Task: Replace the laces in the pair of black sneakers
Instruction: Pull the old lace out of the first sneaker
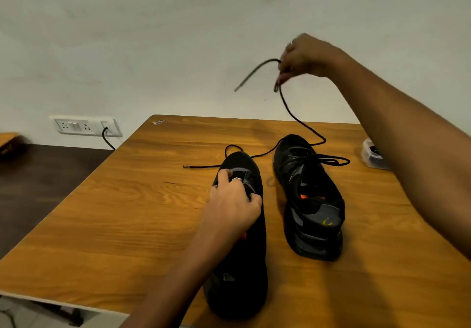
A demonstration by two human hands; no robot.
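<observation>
Two black sneakers stand side by side on the wooden table (107,215). My left hand (233,200) grips the tongue area of the left sneaker (239,264), which shows no lace through its eyelets. My right hand (303,57) is raised high above the table and pinches a black lace (293,116) near one tip. That lace hangs down, loops over the table beyond the shoes and ends at a free tip to the left. The right sneaker (311,200) is laced, with a tied bow near its toe.
A small clear plastic packet (373,153) with something dark inside lies at the table's right side, partly behind my right arm. A wall socket strip (85,126) with a plugged cable sits at the left. Dark floor lies left of the table.
</observation>
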